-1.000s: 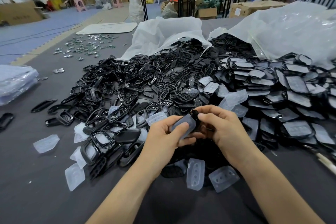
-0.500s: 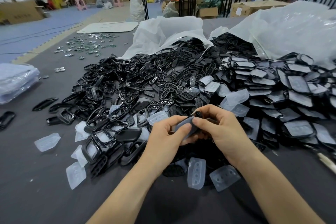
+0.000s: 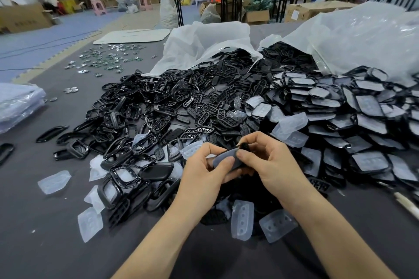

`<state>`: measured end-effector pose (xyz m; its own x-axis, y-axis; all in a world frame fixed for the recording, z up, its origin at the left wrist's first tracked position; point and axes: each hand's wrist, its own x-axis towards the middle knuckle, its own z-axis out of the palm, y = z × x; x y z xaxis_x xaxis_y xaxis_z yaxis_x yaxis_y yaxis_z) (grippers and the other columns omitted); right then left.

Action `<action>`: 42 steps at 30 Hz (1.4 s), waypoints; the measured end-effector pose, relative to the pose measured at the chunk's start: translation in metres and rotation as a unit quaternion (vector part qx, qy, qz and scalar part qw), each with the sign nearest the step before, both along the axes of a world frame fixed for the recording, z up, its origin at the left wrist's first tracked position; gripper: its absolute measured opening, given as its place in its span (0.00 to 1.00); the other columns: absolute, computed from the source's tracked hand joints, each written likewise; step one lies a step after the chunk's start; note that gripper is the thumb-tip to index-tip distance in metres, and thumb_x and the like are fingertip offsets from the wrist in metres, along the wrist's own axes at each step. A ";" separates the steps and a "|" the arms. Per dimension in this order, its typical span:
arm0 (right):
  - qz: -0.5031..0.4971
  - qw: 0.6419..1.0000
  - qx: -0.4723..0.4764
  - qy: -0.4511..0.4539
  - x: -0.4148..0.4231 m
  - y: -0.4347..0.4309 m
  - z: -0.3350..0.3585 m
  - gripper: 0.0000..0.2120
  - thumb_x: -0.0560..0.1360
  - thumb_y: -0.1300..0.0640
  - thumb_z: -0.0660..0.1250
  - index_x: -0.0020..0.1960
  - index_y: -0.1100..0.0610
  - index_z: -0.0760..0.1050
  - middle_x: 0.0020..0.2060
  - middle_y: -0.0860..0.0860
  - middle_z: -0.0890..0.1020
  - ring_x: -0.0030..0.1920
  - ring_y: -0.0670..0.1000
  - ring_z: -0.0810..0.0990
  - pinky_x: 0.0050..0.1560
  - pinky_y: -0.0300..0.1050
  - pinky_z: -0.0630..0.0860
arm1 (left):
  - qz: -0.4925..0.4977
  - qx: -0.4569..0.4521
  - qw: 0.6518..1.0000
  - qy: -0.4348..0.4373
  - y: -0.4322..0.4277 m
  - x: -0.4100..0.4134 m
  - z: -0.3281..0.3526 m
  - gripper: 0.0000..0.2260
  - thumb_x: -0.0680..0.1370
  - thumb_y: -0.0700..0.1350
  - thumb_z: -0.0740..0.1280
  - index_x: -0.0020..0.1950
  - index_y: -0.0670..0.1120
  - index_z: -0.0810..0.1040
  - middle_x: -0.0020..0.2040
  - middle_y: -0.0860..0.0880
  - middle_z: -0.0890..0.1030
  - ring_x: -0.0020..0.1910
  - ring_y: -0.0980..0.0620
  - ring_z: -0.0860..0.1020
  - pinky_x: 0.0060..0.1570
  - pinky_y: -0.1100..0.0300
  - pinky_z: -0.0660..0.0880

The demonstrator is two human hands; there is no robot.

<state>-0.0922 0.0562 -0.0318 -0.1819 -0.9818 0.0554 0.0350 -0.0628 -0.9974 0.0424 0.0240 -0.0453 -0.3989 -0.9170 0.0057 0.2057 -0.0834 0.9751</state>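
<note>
At centre frame, just above the bench [image 3: 45, 244], the left grip [image 3: 204, 174] clasps a black fob shell [image 3: 224, 159] to steady it. The right grip [image 3: 272, 165] pinches its upper end, apparently seating a translucent pad. The parts heap [image 3: 181, 102] lies close behind, within reach.

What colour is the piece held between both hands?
The piece looks grey with a black end, best in the head view.

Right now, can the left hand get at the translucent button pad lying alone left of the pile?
Probably yes, once it lets go: the left hand and right hand both grip a key-fob shell. The translucent button pad lies uncovered on the grey table, apart from the black frames.
</note>
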 end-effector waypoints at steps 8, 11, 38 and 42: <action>-0.002 0.999 0.027 -0.026 -0.004 -0.001 -0.001 0.08 0.74 0.72 0.66 0.46 0.60 0.75 0.35 0.53 0.80 0.30 0.43 0.78 0.30 0.35 0.74 | 0.003 0.010 1.000 0.007 0.002 -0.001 0.003 0.02 0.79 0.31 0.63 0.47 0.35 0.72 0.37 0.46 0.84 0.40 0.47 0.85 0.41 0.62 0.80; -0.009 1.000 0.021 -0.005 -0.004 -0.001 -0.002 0.10 0.74 0.71 0.66 0.48 0.58 0.75 0.34 0.50 0.79 0.31 0.44 0.77 0.30 0.36 0.73 | 0.003 0.008 1.000 0.001 0.003 -0.001 0.002 0.01 0.79 0.31 0.63 0.47 0.35 0.72 0.37 0.44 0.85 0.40 0.45 0.85 0.40 0.63 0.80; -0.060 0.997 -0.005 0.052 -0.007 -0.004 -0.004 0.14 0.73 0.73 0.62 0.41 0.54 0.68 0.27 0.49 0.67 0.31 0.50 0.65 0.32 0.42 0.64 | -0.023 -0.035 0.999 -0.035 0.006 0.000 0.005 0.10 0.80 0.34 0.60 0.49 0.42 0.80 0.38 0.46 0.85 0.43 0.53 0.84 0.40 0.63 0.80; -0.044 0.996 -0.024 0.069 -0.009 -0.003 -0.003 0.15 0.72 0.72 0.63 0.41 0.51 0.73 0.27 0.48 0.67 0.30 0.47 0.66 0.30 0.36 0.66 | 0.009 -0.029 0.999 -0.036 0.005 -0.001 0.005 0.10 0.81 0.35 0.60 0.49 0.41 0.82 0.46 0.29 0.79 0.45 0.48 0.84 0.41 0.63 0.80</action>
<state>-0.1014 0.0531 -0.0345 -0.2552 -0.9578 0.1321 -0.1092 -0.1072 -0.9882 0.0416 0.0292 -0.0408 -0.3836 -0.9230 0.0310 0.1351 -0.0229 0.9906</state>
